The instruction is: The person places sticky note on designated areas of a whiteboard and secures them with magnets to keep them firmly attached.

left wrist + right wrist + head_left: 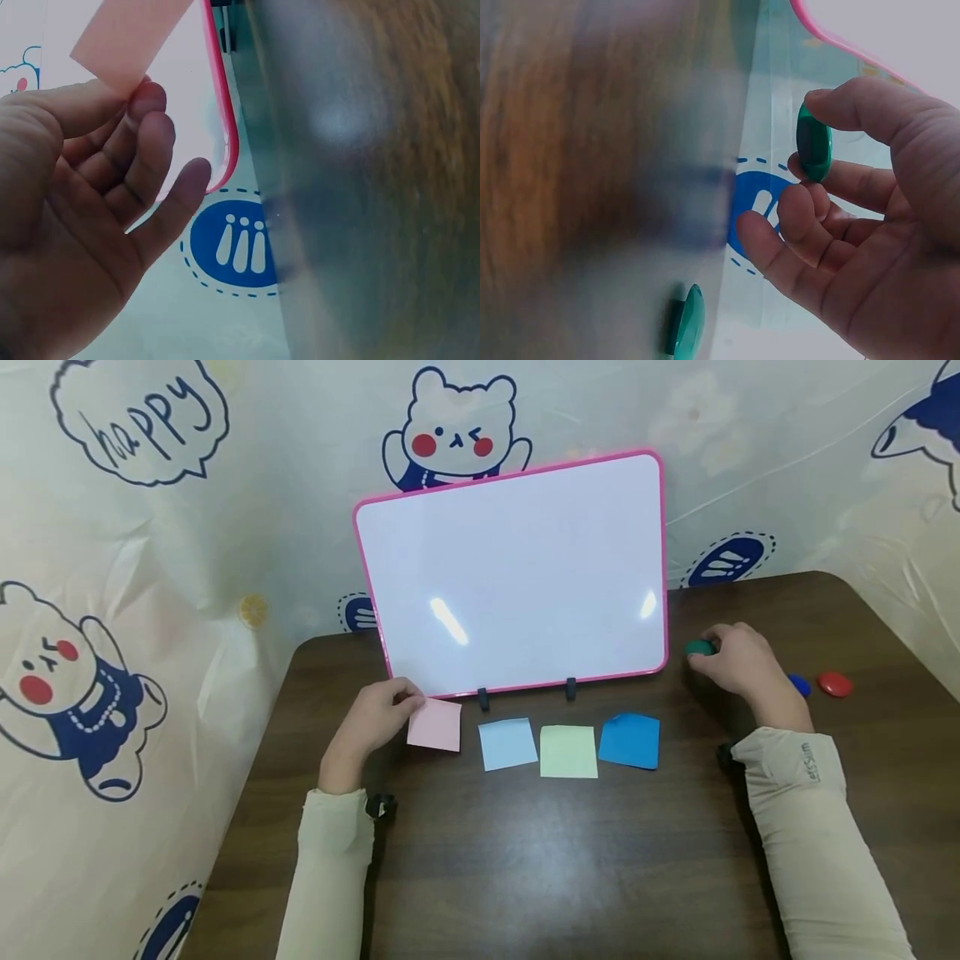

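Note:
My left hand (372,718) pinches the corner of a pink sticky note (435,725) between thumb and index finger, by the whiteboard's lower left corner. In the left wrist view the pink note (127,45) hangs from the fingertips. On the right, my right hand (738,664) holds a round green magnet (700,647) above the table. The right wrist view shows this green magnet (815,142) on edge between thumb and index finger. A second green magnet (693,322) lies on the table there. The whiteboard (517,577), pink-framed, leans against the wall.
Light blue (508,744), pale green (568,752) and bright blue (630,742) sticky notes lie in a row before the board. Two dark clips (483,699) stand at its lower edge. A blue magnet (799,685) and a red magnet (835,684) lie beside the right wrist.

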`<state>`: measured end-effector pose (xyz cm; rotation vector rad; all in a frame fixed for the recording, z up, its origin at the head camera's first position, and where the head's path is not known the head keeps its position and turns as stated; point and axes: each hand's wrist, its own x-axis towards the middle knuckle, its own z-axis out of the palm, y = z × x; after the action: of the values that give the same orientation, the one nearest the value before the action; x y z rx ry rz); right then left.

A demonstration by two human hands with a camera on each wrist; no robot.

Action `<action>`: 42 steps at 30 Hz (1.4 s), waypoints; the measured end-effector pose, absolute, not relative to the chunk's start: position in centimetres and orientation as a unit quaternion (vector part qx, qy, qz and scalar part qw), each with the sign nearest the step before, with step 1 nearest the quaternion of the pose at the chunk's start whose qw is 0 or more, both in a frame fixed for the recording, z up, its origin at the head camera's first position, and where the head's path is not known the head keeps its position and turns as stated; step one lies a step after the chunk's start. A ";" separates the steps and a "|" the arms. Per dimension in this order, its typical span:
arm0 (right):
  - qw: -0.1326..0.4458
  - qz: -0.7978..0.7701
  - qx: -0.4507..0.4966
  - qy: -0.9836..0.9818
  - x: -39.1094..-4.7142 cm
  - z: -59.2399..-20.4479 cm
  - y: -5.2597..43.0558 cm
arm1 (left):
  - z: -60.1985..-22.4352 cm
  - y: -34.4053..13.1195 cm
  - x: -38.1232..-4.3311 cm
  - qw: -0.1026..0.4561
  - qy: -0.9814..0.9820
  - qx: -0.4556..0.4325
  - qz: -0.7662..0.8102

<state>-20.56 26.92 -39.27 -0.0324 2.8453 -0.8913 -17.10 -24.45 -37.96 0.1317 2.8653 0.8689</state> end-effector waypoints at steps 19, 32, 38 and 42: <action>0.023 -0.330 -0.025 0.943 -19.4 -37.9 25.7 | -37.5 -24.1 -17.8 -0.038 0.932 0.043 0.358; -0.001 -0.338 -0.054 0.939 -20.0 -34.4 21.9 | -36.8 -22.8 -19.8 -0.068 0.911 0.037 0.405; -0.004 -0.335 -0.070 0.940 -20.1 -33.8 20.8 | -36.6 -22.3 -20.5 -0.098 0.901 0.028 0.421; -0.016 -0.323 -0.081 0.943 -20.2 -33.2 19.9 | -36.0 -21.9 -21.2 -0.115 0.894 0.030 0.433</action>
<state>-20.16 19.90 -33.20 -0.2556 2.9924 -1.0255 -21.20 -21.91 -35.95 0.1021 3.0345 1.4687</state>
